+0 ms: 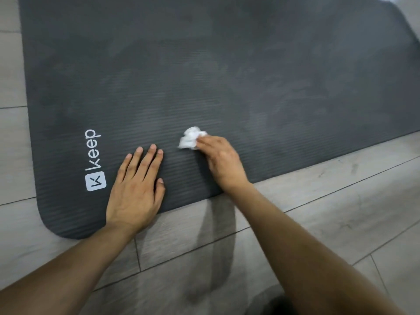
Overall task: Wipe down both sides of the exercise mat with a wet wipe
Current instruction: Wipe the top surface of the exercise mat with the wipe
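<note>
The right hand (221, 162) pinches a crumpled white wet wipe (192, 138) at its fingertips and presses it down, knuckles up, fingers curled round the wad. Just to its left, the left hand (136, 189) lies palm down with fingers straight and close together, holding nothing. Its fingers rest on the surface and the heel of the hand sits at the near edge.

Both hands are on a dark grey exercise mat (227, 76), which is spread flat and runs away from the hands to the front and far out to the right. Its surface is finely ribbed. Just left of the left hand is a white printed logo (94, 160) reading "Keep". Beyond the hands the mat shows dull, streaky patches, probably moisture from wiping. Pale wood-look floor (318, 212) lies under the wrists and forearms.

The wipe looks light, limp and damp, so it bunches up and works best pressed under flat fingertips. The mat looks like soft, bendy foam, light for its size and likely to slide on smooth flooring, which the flat left hand guards against. For turning it over, the near long edge or the rounded corner left of the left hand offers the easiest hold.

Both bare forearms reach forward from below, the right one angling inward from the lower right.
</note>
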The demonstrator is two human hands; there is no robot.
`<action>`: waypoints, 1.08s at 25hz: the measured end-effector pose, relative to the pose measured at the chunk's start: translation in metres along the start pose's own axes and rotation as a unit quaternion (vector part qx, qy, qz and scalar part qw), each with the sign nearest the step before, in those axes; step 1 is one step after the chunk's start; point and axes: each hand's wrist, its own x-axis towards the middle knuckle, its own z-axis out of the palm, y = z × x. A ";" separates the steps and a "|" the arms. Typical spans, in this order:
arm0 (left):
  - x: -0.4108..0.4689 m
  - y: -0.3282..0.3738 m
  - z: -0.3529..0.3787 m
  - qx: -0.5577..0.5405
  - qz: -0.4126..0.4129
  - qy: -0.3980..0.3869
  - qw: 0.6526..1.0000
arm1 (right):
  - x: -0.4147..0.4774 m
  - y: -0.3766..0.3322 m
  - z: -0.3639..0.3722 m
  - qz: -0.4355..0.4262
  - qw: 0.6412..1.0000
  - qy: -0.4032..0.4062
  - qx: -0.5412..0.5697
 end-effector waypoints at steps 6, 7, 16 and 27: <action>0.002 0.003 0.001 0.001 -0.009 0.003 1.000 | 0.000 0.075 -0.070 0.487 0.859 0.144 -0.066; 0.002 0.004 0.000 -0.004 -0.011 -0.001 1.000 | 0.006 0.057 -0.061 0.451 0.878 0.157 -0.038; 0.001 -0.002 -0.017 -0.283 -0.116 0.070 0.950 | -0.012 -0.074 0.047 -0.038 0.999 -0.030 0.025; 0.045 -0.142 -0.040 -0.018 -0.238 0.055 0.970 | 0.051 -0.134 0.103 -0.070 0.995 -0.049 0.057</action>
